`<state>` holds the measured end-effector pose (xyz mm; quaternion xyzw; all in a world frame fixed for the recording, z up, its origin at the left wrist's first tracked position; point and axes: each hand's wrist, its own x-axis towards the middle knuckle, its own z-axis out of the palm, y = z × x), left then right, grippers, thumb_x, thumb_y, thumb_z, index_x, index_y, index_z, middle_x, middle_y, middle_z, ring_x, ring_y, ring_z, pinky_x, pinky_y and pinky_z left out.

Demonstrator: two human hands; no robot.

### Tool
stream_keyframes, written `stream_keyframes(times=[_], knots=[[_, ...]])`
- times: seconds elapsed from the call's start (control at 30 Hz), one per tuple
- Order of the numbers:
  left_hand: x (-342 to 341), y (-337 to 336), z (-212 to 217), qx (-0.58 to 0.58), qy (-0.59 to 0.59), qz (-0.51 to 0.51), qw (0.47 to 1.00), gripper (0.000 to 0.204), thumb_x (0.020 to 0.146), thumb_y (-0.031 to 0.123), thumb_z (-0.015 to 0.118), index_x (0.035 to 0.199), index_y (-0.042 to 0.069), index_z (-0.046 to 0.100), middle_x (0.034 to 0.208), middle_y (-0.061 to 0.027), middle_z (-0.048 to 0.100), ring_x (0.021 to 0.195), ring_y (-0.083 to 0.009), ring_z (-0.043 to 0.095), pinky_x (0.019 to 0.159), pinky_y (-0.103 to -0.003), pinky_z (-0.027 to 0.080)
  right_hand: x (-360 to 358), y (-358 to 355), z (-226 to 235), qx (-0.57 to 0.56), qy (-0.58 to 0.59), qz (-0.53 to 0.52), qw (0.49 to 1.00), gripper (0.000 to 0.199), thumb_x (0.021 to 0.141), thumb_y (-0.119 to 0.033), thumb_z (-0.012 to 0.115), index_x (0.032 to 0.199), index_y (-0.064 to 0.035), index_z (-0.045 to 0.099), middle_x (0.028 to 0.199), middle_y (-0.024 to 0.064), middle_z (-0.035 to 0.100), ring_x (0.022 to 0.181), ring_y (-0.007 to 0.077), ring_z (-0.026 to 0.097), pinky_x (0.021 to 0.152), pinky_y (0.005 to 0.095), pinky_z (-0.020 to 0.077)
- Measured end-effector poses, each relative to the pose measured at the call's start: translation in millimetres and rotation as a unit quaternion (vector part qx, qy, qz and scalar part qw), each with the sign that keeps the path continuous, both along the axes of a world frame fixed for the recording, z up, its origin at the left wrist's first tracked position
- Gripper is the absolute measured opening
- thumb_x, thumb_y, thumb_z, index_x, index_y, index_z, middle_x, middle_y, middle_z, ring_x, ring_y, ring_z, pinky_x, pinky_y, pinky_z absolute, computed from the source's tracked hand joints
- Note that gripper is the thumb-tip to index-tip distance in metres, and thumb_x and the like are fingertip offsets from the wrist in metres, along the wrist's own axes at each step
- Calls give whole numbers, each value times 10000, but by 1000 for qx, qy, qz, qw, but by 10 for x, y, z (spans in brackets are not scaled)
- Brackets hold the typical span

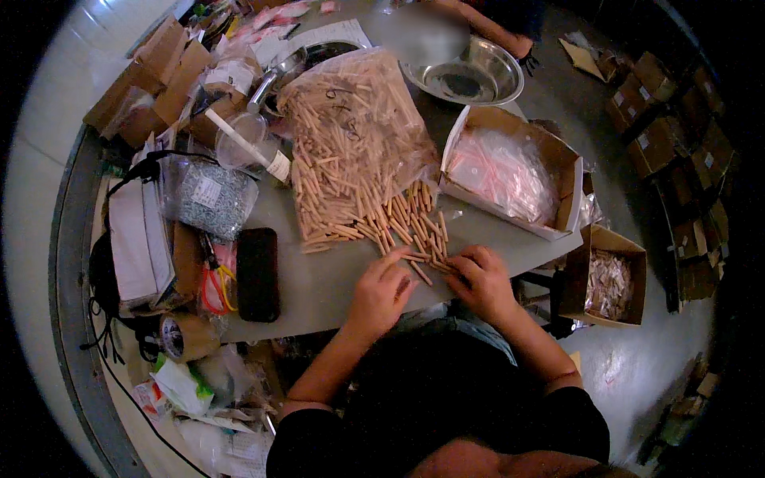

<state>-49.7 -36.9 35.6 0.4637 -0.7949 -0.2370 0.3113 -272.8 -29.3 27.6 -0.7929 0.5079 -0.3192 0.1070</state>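
Observation:
Short wooden dowels (415,217) spill from the mouth of a large clear plastic bag (351,119) onto the grey table in front of me. At the near end of the spilled dowels, my left hand (382,293) is open, its fingertips touching the loose dowels and its thumb apart. A dark mark shows on this hand near the thumb. Across from it, my right hand (484,285) is closed, with bent fingers and thumb pinching dowels at the pile's right edge. How many it holds is hidden by the fingers.
An open box of clear plastic bags (510,171) stands to the right, above a lower carton of wrapped pieces (610,283). A metal basin (470,76) sits near another person's arm (494,28). Leftward lie a black phone (258,275), a bag of screws (209,195) and a tape roll (187,336).

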Motion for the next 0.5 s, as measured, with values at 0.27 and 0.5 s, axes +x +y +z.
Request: stream_keyframes(times=[0.27, 0.5], knots=[[-70, 41, -137, -12, 25, 7, 1000, 184, 777, 73, 717, 904, 23, 593, 1198, -145, 593, 1029, -337, 595, 872, -400, 496, -146, 41, 33, 88, -46, 63, 993, 233, 772, -57, 656, 1004, -66, 678, 981, 132, 620, 907, 335, 601, 740, 414, 508], [43, 151, -66, 4, 40, 50, 998, 180, 775, 42, 704, 912, 15, 590, 1126, -153, 599, 983, -332, 599, 839, -398, 494, -50, 109, 61, 51, -25, 121, 991, 293, 726, -45, 650, 1017, -71, 677, 991, 123, 612, 914, 318, 598, 788, 399, 511]])
